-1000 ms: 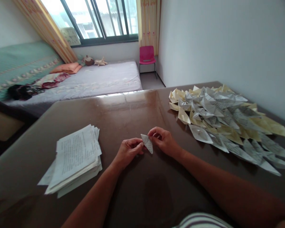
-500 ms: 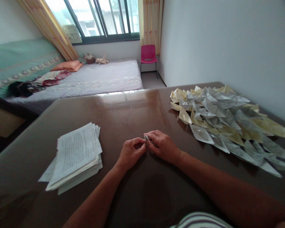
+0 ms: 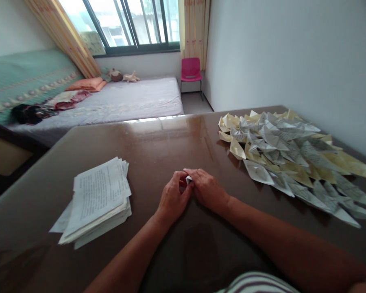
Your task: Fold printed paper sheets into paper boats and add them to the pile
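Observation:
A small folded piece of paper (image 3: 188,179) is between my two hands over the middle of the table, mostly covered by fingers. My left hand (image 3: 174,194) pinches it from the left, its thumb and forefinger curved round. From the right, my right hand (image 3: 208,186) closes over it with the fingers bent and touching the left fingertips. Only a pale corner of the paper shows, so its full shape is hidden.
A stack of printed sheets (image 3: 97,199) lies on the brown table (image 3: 158,146) at left. Many folded paper boats (image 3: 274,142), white and cream, crowd the right side along the wall. Beyond the table are a bed (image 3: 146,95) and a pink chair (image 3: 190,70).
My left hand has shifted slightly right and its fingers have risen to meet the right hand. The right hand has turned a little and covers more of the paper.

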`<state>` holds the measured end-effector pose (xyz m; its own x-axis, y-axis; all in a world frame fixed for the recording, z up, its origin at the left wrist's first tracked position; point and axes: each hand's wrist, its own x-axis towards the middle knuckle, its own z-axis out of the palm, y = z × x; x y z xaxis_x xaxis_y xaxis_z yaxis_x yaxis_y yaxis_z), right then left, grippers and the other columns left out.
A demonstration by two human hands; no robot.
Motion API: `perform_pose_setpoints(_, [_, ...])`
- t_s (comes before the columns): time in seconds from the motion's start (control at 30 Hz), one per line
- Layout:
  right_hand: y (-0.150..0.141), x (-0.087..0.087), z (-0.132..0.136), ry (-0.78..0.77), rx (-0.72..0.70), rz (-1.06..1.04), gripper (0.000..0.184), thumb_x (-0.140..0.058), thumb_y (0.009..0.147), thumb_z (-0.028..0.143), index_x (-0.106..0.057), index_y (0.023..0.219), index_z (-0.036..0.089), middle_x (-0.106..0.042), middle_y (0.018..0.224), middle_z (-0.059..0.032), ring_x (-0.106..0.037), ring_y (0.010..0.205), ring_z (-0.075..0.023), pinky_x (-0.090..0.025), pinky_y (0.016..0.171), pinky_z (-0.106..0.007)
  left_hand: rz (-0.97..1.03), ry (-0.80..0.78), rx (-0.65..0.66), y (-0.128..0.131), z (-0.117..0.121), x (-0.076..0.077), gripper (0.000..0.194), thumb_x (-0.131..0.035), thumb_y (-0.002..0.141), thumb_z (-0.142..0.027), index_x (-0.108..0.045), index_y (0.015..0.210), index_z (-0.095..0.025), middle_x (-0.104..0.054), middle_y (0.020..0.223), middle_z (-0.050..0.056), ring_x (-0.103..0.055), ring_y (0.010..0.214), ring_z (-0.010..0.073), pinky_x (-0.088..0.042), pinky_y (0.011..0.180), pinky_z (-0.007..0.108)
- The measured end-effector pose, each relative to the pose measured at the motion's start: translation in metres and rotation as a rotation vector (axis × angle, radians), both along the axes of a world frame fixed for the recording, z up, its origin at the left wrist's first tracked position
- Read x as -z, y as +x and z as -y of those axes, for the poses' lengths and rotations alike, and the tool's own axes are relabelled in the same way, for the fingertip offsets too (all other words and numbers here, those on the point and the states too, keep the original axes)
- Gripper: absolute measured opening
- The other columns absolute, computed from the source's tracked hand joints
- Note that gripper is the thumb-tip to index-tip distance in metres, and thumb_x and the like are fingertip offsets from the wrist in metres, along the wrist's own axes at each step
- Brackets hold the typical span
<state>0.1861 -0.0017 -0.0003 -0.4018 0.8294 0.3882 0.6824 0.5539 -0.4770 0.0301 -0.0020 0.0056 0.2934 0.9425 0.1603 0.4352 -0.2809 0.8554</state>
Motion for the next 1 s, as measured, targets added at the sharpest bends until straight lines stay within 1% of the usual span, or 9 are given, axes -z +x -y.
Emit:
perform_pose_setpoints(0.13, [-0.001,0.0,0.0,0.02,-0.015,-0.087,0.047,-0.04,0.084,0.007,-0.047,0.13,0.014,-0.06,0.122,-0.0135,-0.054,0.111,-0.0223,-0.044,0.1,-0.041,-0.053,0.075,0.025,-0.002,-0.004,0.006,0.019,-0.051,0.088,-0.025,-0.053,0.107,-0.022,-0.061,0.088,0.002,-0.059,0.077,0.0145,-0.048,0.069,0.025])
perform_pose_setpoints(0.23, [-0.001,-0.002,0.0,0.007,-0.018,-0.096,0.049,-0.041,0.083,0.007,-0.045,0.13,0.016,-0.058,0.124,-0.012,-0.053,0.113,-0.0217,-0.043,0.101,-0.039,-0.118,0.154,-0.024,0.0,-0.006,0.006,0.018,-0.054,0.081,-0.015,-0.053,0.098,-0.021,-0.059,0.087,0.001,-0.056,0.074,0.0138,-0.046,0.068,0.025])
perform_pose_setpoints(0.3, [-0.001,-0.004,0.0,-0.01,0.026,-0.098,0.051,-0.043,0.082,0.008,-0.043,0.132,0.017,-0.055,0.126,-0.0123,-0.051,0.116,-0.0227,-0.044,0.1,-0.039,-0.167,0.182,-0.063,0.002,-0.008,0.005,0.016,-0.054,0.078,-0.013,-0.052,0.091,-0.021,-0.057,0.083,0.0,-0.054,0.071,0.0135,-0.044,0.067,0.025])
perform_pose_setpoints(0.37, [-0.001,-0.005,0.0,-0.023,0.062,-0.108,0.051,-0.045,0.081,0.009,-0.043,0.132,0.018,-0.052,0.126,-0.0124,-0.05,0.116,-0.0232,-0.045,0.098,-0.038,-0.189,0.18,-0.087,0.003,-0.008,0.004,0.018,-0.054,0.078,-0.014,-0.05,0.094,-0.021,-0.056,0.081,-0.001,-0.053,0.068,0.0133,-0.042,0.065,0.025])
perform_pose_setpoints(0.47, [-0.001,-0.004,-0.002,-0.022,0.059,-0.138,0.046,-0.046,0.081,0.009,-0.046,0.126,0.02,-0.054,0.119,-0.0103,-0.052,0.109,-0.0218,-0.046,0.094,-0.036,-0.171,0.165,-0.087,0.003,-0.009,0.005,0.024,-0.053,0.08,-0.015,-0.048,0.102,-0.022,-0.056,0.08,-0.002,-0.052,0.067,0.0131,-0.042,0.064,0.025])
perform_pose_setpoints(0.63, [0.0,0.0,-0.007,-0.089,0.138,-0.179,0.034,-0.052,0.075,0.008,-0.051,0.107,0.017,-0.056,0.097,-0.0064,-0.055,0.085,-0.018,-0.048,0.077,-0.03,-0.182,0.18,-0.067,0.002,-0.01,0.008,0.024,-0.052,0.076,-0.011,-0.047,0.097,-0.023,-0.053,0.078,-0.004,-0.051,0.066,0.0121,-0.04,0.064,0.024])
perform_pose_setpoints(0.73, [0.0,0.0,-0.008,-0.124,0.154,-0.214,0.024,-0.053,0.072,0.007,-0.052,0.093,0.019,-0.056,0.084,-0.0016,-0.054,0.076,-0.0157,-0.045,0.071,-0.027,-0.201,0.177,-0.118,0.002,-0.011,0.008,0.025,-0.053,0.074,-0.011,-0.046,0.095,-0.023,-0.051,0.075,-0.005,-0.05,0.065,0.012,-0.039,0.063,0.024])
perform_pose_setpoints(0.87, [0.0,-0.001,-0.008,-0.095,0.146,-0.242,0.028,-0.05,0.071,0.003,-0.053,0.094,0.019,-0.056,0.088,-0.0017,-0.053,0.079,-0.0148,-0.043,0.074,-0.025,-0.214,0.175,-0.193,0.002,-0.014,0.008,0.021,-0.054,0.072,-0.011,-0.044,0.087,-0.022,-0.05,0.078,-0.003,-0.05,0.067,0.0126,-0.04,0.063,0.024])
perform_pose_setpoints(1.0, [0.003,0.0,-0.012,-0.104,0.102,-0.156,0.029,-0.05,0.073,0.002,-0.057,0.096,0.018,-0.056,0.098,-0.0043,-0.054,0.085,-0.0145,-0.044,0.077,-0.024,-0.267,0.208,-0.134,0.001,-0.019,0.008,0.018,-0.053,0.072,-0.009,-0.044,0.08,-0.021,-0.05,0.082,-0.001,-0.05,0.071,0.0133,-0.042,0.065,0.024])
